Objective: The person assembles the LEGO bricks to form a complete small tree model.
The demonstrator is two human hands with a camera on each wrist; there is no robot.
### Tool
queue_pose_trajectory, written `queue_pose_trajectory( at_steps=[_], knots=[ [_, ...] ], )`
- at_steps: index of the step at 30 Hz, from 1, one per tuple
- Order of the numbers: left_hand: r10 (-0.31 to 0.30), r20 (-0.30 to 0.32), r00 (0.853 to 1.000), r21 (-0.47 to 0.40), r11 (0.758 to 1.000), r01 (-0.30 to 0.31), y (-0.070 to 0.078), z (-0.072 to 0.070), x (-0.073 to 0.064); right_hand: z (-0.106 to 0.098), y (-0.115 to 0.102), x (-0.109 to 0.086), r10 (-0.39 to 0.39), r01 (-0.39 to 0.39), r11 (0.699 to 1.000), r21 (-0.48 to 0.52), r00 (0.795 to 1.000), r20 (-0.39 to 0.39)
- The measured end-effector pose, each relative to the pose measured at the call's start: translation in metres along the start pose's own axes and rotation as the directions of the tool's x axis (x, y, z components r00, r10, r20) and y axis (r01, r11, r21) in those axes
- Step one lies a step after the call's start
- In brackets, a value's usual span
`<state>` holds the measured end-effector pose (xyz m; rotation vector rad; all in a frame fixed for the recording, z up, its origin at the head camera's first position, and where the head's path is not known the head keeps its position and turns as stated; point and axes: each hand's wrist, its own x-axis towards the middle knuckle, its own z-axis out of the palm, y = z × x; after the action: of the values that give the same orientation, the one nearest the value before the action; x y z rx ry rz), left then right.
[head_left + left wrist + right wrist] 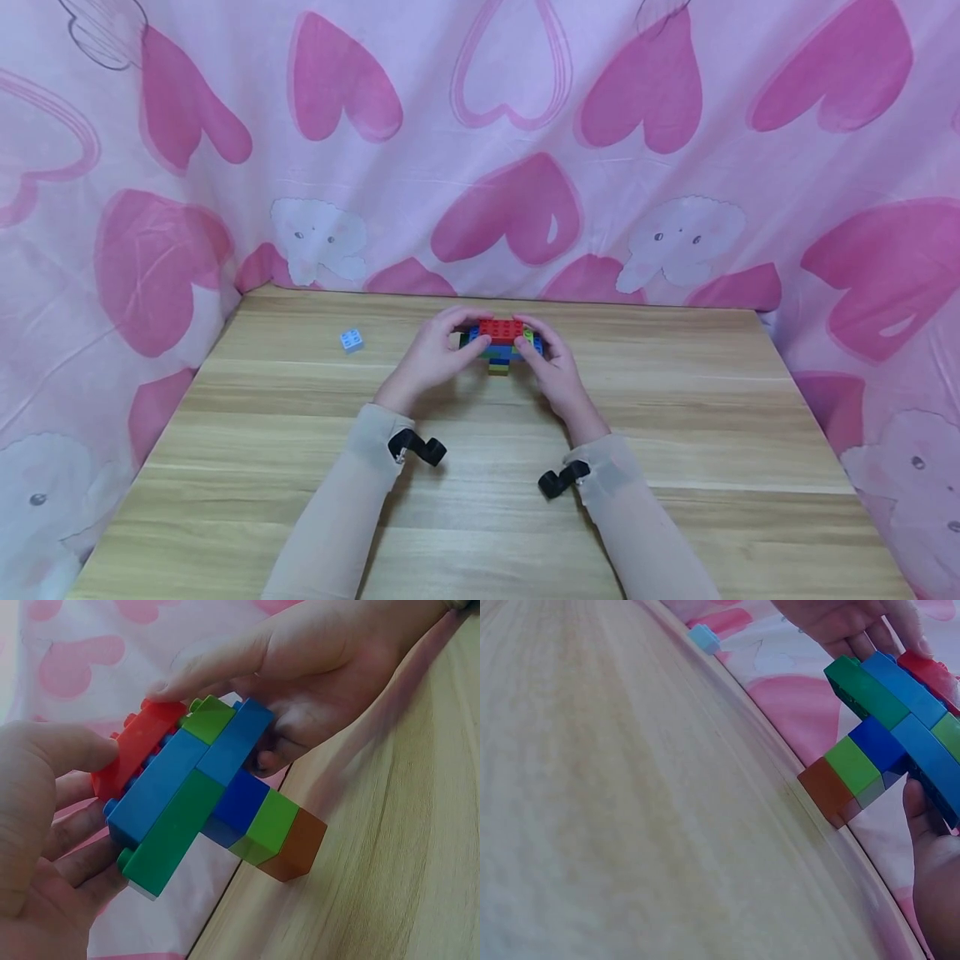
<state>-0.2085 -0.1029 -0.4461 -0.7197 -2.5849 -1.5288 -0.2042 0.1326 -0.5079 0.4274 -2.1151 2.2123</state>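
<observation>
Both hands hold a toy building-block structure near the table's far edge. Its column stacks a brown brick [294, 846] at the bottom, then lime green and dark blue ones. Wider layers above include a green brick [169, 832], blue bricks [157, 784] and a small lime brick [210, 720]. A long red brick [501, 331] lies on top. My left hand [435, 354] grips the left end, its thumb on the red brick's side. From the right, my right hand [558, 371] grips the other end, thumb at the red brick's end and fingers partly hidden behind the blocks.
A loose light blue brick [352, 340] lies on the wooden table [480, 517], left of the hands. A pink curtain [420, 200] with hearts hangs around the table's back and sides.
</observation>
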Motion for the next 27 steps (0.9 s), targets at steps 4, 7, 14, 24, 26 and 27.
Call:
queue_pose_trajectory(
  at_steps=[4,7,14,24,26,27],
  knots=[
    [-0.016,0.003,1.0,-0.011,1.0,0.016,-0.0002,-0.0003,-0.0006,-0.0009,-0.0001,0.0002,0.0,0.0,1.0,0.002,1.0,0.01],
    [-0.028,0.004,1.0,-0.017,0.999,0.028,-0.0007,-0.0004,-0.0008,-0.0018,0.0001,0.0004,0.002,-0.003,1.0,0.011,1.0,0.022],
    [-0.021,0.001,1.0,-0.026,0.999,0.021,-0.0025,-0.0002,-0.0002,-0.0035,0.0008,0.0006,0.015,-0.016,1.0,0.023,0.999,0.034],
    [-0.027,0.0,1.0,-0.023,0.999,0.027,-0.0049,0.0001,-0.0008,-0.0039,-0.0004,0.0003,0.008,-0.008,1.0,-0.002,1.0,0.028],
    [-0.025,0.001,1.0,-0.025,0.999,0.025,-0.0052,0.0003,-0.0007,-0.0039,-0.0008,0.0002,0.008,-0.008,1.0,-0.004,1.0,0.026],
    [-0.024,0.001,1.0,-0.026,0.999,0.024,-0.0056,0.0005,-0.0006,-0.0039,-0.0008,0.0,0.011,-0.011,1.0,-0.003,1.0,0.024]
  ],
)
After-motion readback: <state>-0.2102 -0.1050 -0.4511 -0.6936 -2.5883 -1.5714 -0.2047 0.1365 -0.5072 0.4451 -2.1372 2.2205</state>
